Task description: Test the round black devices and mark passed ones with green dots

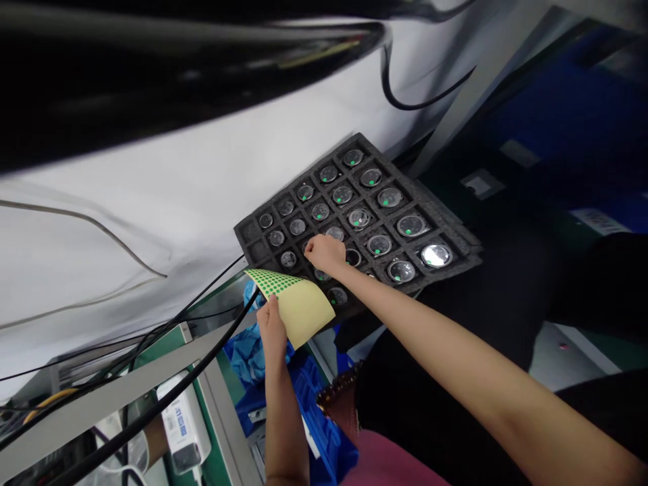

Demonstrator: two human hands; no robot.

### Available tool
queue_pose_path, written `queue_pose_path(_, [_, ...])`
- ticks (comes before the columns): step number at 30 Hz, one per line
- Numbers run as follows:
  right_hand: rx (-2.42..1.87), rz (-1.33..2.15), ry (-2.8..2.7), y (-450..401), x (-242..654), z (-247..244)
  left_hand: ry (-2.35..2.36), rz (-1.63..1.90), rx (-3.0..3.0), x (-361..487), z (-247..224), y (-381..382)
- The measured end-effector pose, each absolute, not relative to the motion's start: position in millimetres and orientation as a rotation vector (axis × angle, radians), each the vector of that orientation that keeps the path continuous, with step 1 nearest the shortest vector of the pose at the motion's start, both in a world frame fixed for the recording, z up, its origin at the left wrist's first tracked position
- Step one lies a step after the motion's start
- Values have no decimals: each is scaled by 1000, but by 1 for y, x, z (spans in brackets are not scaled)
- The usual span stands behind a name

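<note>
My left hand (272, 331) pinches the edge of a yellow-backed sheet of green dot stickers (308, 309), which curls up beside the tray. My right hand (325, 252) reaches over a black foam tray (439, 206) with its fingertips pinched together above one compartment. Whatever those fingertips hold, if anything, is too small to make out. Round watch heads (390, 197) lie in the tray's compartments, many with a green dot on the face. Watch heads near the left end show no dot that I can see. My right hand and forearm hide some compartments.
Crumpled blue plastic (250, 358) lies below the sheet. A white power adapter (182, 422) and black cables (167, 398) are at lower left. A dark glossy bar (192, 81) crosses the top. Blue bins (572, 128) stand at right.
</note>
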State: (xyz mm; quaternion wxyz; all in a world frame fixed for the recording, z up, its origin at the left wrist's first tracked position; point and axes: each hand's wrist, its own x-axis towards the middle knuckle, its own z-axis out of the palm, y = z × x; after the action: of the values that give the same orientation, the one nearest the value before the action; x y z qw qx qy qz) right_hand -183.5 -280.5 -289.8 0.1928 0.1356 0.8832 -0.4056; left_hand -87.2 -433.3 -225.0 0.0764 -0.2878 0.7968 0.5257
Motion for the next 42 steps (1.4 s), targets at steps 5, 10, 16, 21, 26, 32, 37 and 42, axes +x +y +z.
queue_pose_path(5, [422, -1316, 2480, -269, -176, -285, 2433, 1602, -814, -83, -215, -428])
queue_pose_path(10, [83, -1627, 2521, -257, -127, -248, 2456, 1577, -743, -77, -205, -418])
queue_pose_path(16, [-629, -1918, 2732, -261, -86, -220, 2516, 1530, -551, -72, -191, -404])
queue_pose_path(21, [-665, -1799, 2924, -262, -82, -216, 2593, 1504, -428, -66, -182, -399])
queue_pose_path(26, [-764, -1657, 3119, -259, -78, -211, 2652, 1450, -341, -64, -179, -399])
queue_pose_path(32, [-733, -1753, 3100, -260, -78, -211, 2663, 1388, -232, -63, -175, -400])
queue_pose_path(37, [-701, -1765, 3113, -262, -79, -211, 2669, 1304, -124, -64, -172, -401])
queue_pose_path(42, [-780, -1568, 3208, -263, -79, -214, 2678, 1300, -174, -67, -175, -401])
